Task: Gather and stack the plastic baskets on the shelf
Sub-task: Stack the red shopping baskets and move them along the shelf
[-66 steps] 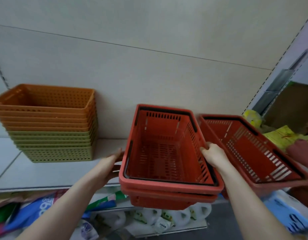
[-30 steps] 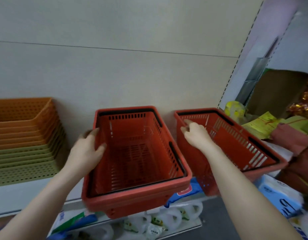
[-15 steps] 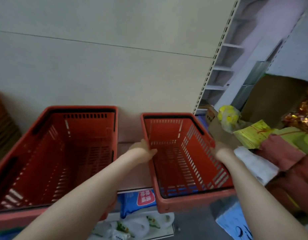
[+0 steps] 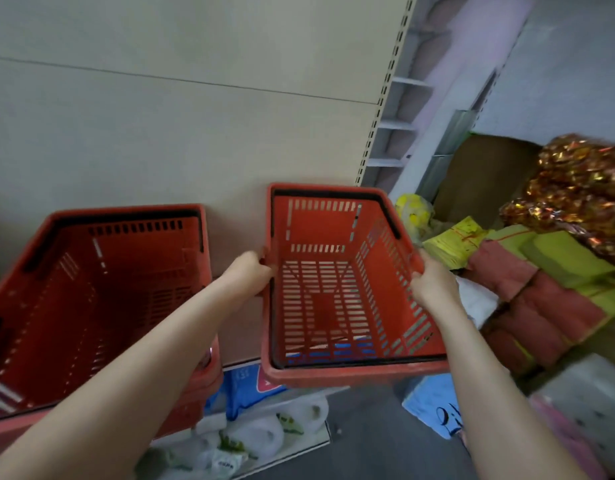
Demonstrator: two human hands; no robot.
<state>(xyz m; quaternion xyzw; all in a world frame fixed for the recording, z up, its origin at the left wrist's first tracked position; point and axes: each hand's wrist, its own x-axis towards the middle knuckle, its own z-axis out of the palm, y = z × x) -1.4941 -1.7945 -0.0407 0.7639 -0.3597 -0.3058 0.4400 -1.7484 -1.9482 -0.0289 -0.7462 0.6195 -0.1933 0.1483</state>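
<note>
Two red plastic baskets with black handles sit on the shelf. The right red basket (image 4: pixel 320 299) stands at the shelf's right end, its near end sticking out past the front edge. My left hand (image 4: pixel 250 271) grips its left rim and my right hand (image 4: pixel 432 282) grips its right rim. The left red basket (image 4: pixel 91 306) is a nested stack beside it, partly hidden by my left forearm, with a gap of bare shelf between the two.
The beige shelf back panel (image 4: pixel 160 133) rises behind the baskets. Yellow, green and pink paper bundles (image 4: pixel 541 271) and shiny gold packs (image 4: pixel 583 188) are piled at the right. Plastic-wrapped goods (image 4: pixel 250 434) lie on the lower shelf, and a blue pack (image 4: pixel 434 403) sits below.
My view has swung right, so the orange and green basket stack has left the frame. Both hands left the nested stack and now grip the rims of the right basket.
</note>
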